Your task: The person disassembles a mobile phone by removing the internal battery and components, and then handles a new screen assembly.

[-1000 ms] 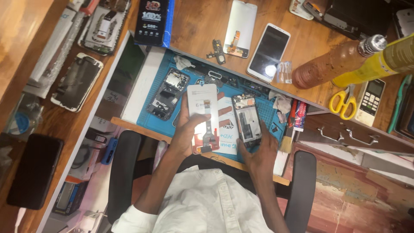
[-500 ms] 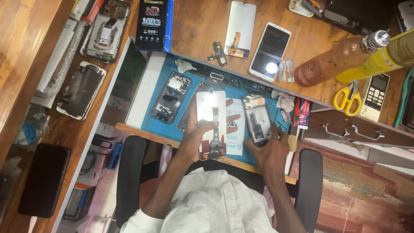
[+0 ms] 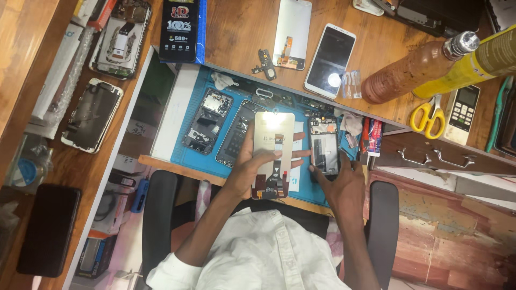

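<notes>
Left hand (image 3: 252,169) gripping a pale gold display panel (image 3: 272,147), back side up, with a dark flex cable at its lower end; fingers wrapped round its left edge and lower part, glare from a lamp near the top. Held just above the blue mat (image 3: 185,153) on the desk (image 3: 242,32), near the front edge. Right hand (image 3: 344,185) clamped on an opened phone frame (image 3: 324,145), fingers closed round its lower half, circuit board showing up top, just beside the panel. Two more gutted phones (image 3: 207,119) lying on the mat to the left. Further back: a dark rectangular box with blue edge (image 3: 180,27), standing out against the wood. Brown bottle (image 3: 411,70) and yellow-green bottle (image 3: 481,59) lying at the right, yellow scissors (image 3: 424,114) below them. White packet strip (image 3: 56,75) along the far left.
</notes>
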